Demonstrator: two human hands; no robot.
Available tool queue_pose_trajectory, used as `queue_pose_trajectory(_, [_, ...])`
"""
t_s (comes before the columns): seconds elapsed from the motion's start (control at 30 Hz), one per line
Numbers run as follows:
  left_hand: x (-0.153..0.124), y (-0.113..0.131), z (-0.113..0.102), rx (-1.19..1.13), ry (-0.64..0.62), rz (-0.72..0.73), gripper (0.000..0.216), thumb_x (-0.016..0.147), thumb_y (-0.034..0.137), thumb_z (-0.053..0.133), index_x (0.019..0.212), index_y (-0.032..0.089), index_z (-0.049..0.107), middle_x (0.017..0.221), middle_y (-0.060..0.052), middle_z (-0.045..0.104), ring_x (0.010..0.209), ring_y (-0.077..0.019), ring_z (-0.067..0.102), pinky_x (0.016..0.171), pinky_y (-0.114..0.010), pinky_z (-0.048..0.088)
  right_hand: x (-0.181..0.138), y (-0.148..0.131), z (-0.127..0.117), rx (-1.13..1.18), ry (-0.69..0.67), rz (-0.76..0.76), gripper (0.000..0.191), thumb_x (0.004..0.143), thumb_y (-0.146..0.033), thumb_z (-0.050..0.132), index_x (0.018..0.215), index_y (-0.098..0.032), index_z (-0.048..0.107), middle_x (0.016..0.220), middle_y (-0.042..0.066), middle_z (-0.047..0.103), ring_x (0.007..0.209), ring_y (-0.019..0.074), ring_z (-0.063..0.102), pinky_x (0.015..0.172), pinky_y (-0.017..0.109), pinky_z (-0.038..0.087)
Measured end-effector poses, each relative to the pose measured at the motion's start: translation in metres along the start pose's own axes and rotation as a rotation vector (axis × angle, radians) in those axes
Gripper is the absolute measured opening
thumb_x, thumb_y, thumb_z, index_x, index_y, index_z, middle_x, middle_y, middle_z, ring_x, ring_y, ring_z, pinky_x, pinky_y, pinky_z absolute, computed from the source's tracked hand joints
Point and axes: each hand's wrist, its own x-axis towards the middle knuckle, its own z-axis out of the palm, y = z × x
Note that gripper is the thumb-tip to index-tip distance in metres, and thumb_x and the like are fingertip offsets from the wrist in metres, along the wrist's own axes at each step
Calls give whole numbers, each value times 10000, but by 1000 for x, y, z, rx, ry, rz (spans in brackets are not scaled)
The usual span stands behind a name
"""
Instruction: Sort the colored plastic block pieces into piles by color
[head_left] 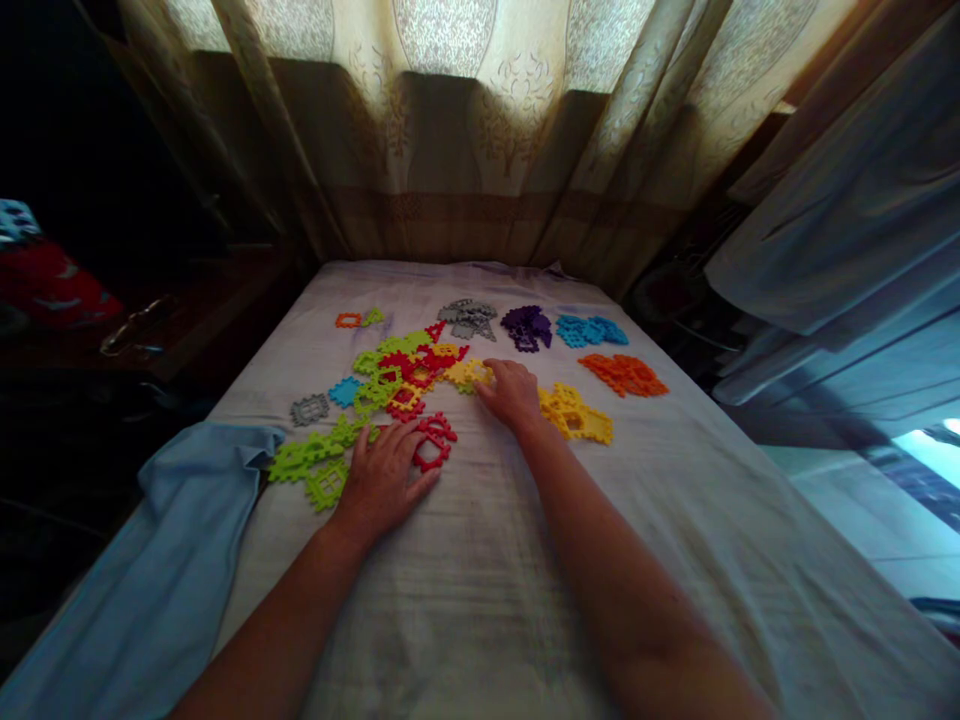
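My left hand (384,475) lies low over the bed with its fingers apart, between a red openwork piece (433,442) and a group of lime-green pieces (315,452). Its fingertips are close to the red one; no piece shows in its grasp. My right hand (511,392) has its thumb and forefinger closed on the edge of a yellow plastic building piece (469,374). That piece is at the right side of a mixed heap of red, yellow and green notched pieces (409,365). To the right of my right wrist lies a pile of yellow pieces (576,415).
Grey pieces (466,317), purple pieces (526,328), blue pieces (591,331) and orange pieces (624,375) form separate piles. A single grey piece (309,409) and a blue piece (345,391) lie left. Light-blue cloth (202,500) drapes the left edge; a curtain (480,170) hangs behind.
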Motion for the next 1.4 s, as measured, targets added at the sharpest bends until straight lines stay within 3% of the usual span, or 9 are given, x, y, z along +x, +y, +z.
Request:
queue_pose_trajectory(0.2, [0, -1, 0, -2, 0, 6, 473, 882, 464, 582, 1297, 238, 589, 1427, -127, 585, 1328, -329, 524, 1180, -621, 237, -21, 42, -21, 53, 133, 192, 399, 904, -391, 571, 1245, -201, 654, 1269, 127, 666, 1178, 283, 580, 988, 417, 426])
queue_pose_trajectory(0.37, [0, -2, 0, 1, 4, 13, 475, 887, 470, 565, 1301, 238, 579, 1413, -126, 597, 1321, -330, 530, 1176, -619, 245, -26, 71, -38, 5, 77, 339, 412, 902, -439, 578, 1235, -214, 669, 1229, 118, 687, 1179, 292, 595, 975, 431, 443])
queue_pose_trajectory(0.6, [0, -3, 0, 14, -2, 22, 471, 903, 476, 543, 1302, 225, 566, 1420, -130, 592, 1321, -332, 529, 1165, -622, 257, -28, 80, -43, -20, -4, 392, 445, 895, -473, 582, 1253, -228, 684, 1247, 123, 686, 1198, 314, 596, 968, 444, 451])
queue_pose_trajectory(0.77, [0, -2, -1, 13, -7, 19, 475, 902, 473, 553, 1302, 217, 562, 1422, -136, 589, 1328, -329, 523, 1169, -622, 247, -27, 64, -43, -22, 61, 299, 374, 918, -408, 568, 1214, -221, 702, 1270, 115, 676, 1205, 291, 578, 995, 430, 428])
queue_pose_trajectory(1.03, [0, -2, -1, 12, -10, 19, 496, 897, 473, 566, 1307, 194, 571, 1423, -142, 587, 1333, -334, 517, 1171, -631, 241, -30, 1, -10, 69, 44, -84, 340, 917, -319, 551, 1204, -199, 688, 1280, 112, 663, 1197, 267, 554, 1019, 408, 409])
queue_pose_trajectory(1.4, [-1, -3, 2, -4, 0, 3, 498, 898, 480, 565, 1316, 210, 570, 1426, -134, 586, 1343, -325, 508, 1182, -619, 231, 14, -31, 2, -48, -82, -70, 500, 928, -430, 537, 1360, -181, 562, 1351, 144, 618, 1245, 302, 520, 1007, 447, 393])
